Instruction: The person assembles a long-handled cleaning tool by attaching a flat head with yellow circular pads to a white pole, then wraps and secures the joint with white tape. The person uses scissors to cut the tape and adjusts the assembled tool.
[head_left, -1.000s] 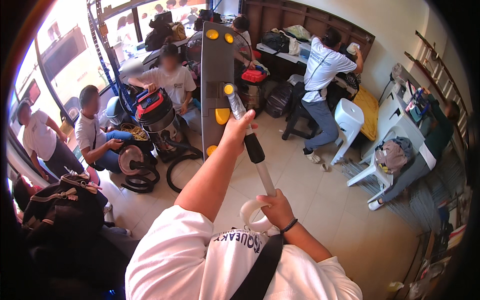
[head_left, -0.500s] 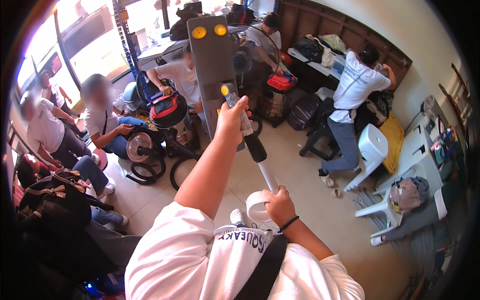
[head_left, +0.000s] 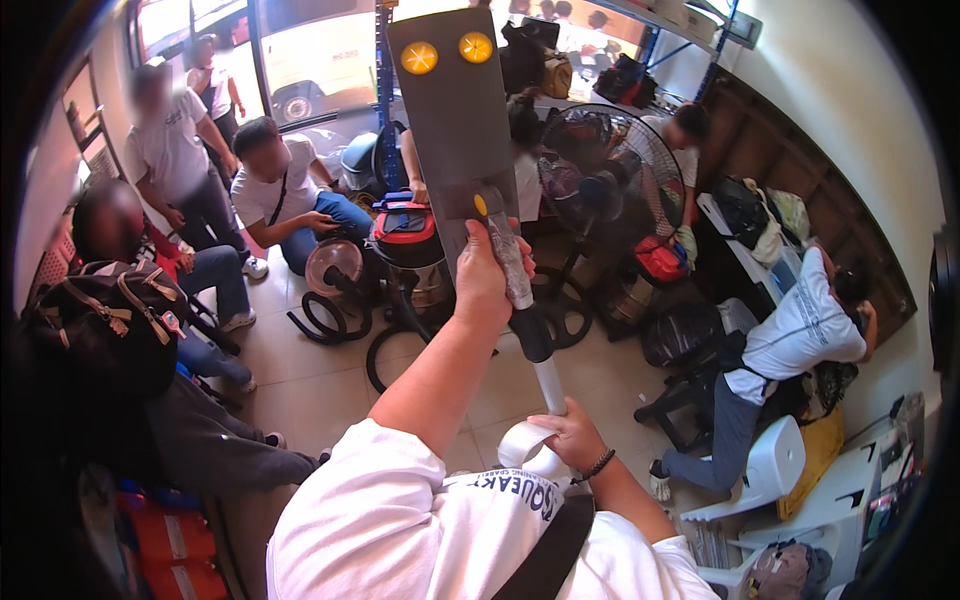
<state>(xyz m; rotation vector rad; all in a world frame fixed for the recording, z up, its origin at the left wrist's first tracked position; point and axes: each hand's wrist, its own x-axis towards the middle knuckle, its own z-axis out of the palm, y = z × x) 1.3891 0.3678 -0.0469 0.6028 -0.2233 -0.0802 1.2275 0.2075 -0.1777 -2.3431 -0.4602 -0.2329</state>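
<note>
I hold a flat mop by its pole, its grey rectangular head (head_left: 440,120) raised away from me. Two round yellow star-patterned pads show at the head's far end. My left hand (head_left: 485,268) is closed around the grey joint (head_left: 512,272), near the mop head; the joint looks wrapped in clear film. Below a black collar (head_left: 532,334) the white pole (head_left: 549,385) runs down to my right hand (head_left: 572,437). That hand is closed on the pole's lower part and also keeps a white ring, apparently a roll of tape (head_left: 520,443), against it. Its fingertips are partly hidden.
Drum vacuum cleaners (head_left: 405,235) with black hoses stand ahead, where a person crouches. A large floor fan (head_left: 600,175) is beyond the mop. To the right a person leans over near a white plastic chair (head_left: 765,465). A black bag (head_left: 105,320) is at left.
My view has turned left, so the room's things appear farther right and the fan shows more. Both hands keep their hold on the mop and tape.
</note>
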